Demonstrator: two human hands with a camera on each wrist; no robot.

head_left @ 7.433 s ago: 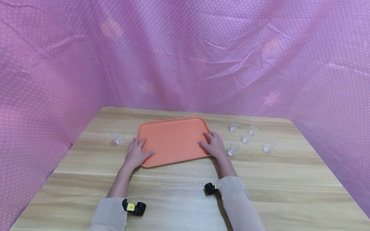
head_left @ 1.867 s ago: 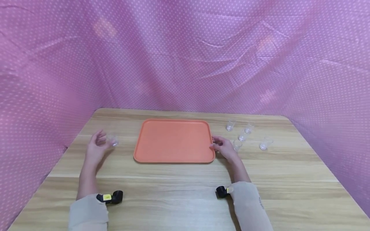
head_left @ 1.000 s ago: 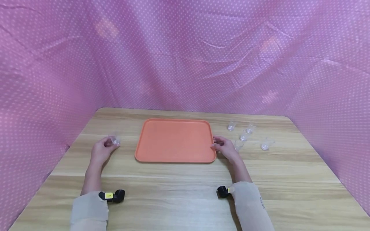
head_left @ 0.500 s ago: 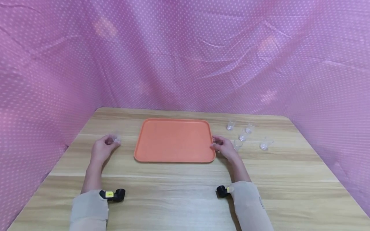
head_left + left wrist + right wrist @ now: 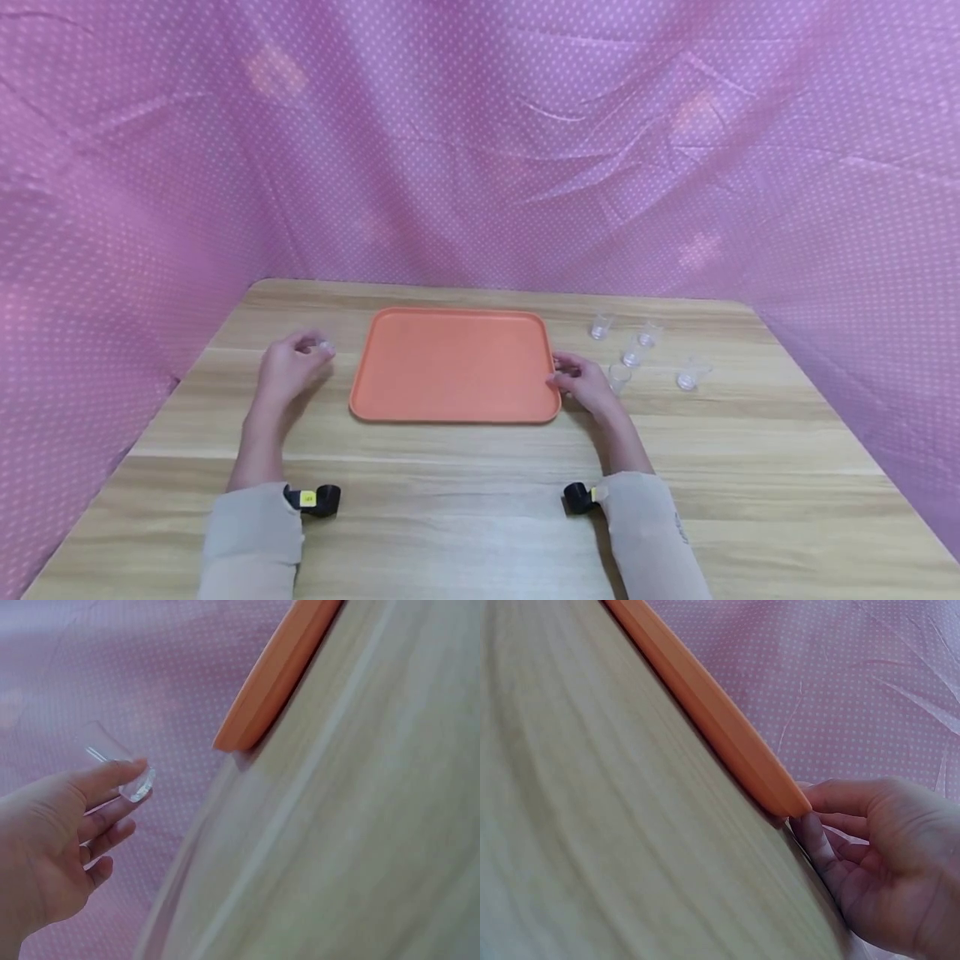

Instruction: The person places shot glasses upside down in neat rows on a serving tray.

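Observation:
My left hand (image 5: pixel 288 367) pinches a small clear shot glass (image 5: pixel 138 787) between thumb and fingers, raised above the wooden table left of the tray. In the left wrist view the glass tilts, its thick base toward the tray's side, while the lower fingers curl loosely below it. An orange rectangular tray (image 5: pixel 453 367) lies flat in the middle of the table. At its right edge my right hand (image 5: pixel 585 385) grips the rim; the right wrist view has thumb and index finger at the tray's corner (image 5: pixel 791 802).
Right of the tray stand several more clear shot glasses, one (image 5: pixel 619 377) close beside my right hand and another (image 5: pixel 689 375) farthest right. Pink dotted cloth (image 5: pixel 480 167) hangs round the back and sides of the wooden table (image 5: pixel 450 500).
The tray was straightened from its slanted position. My left hand left it, took hold of the lone shot glass on the left, and has lifted it toward the tray. My right hand stays at the tray's edge.

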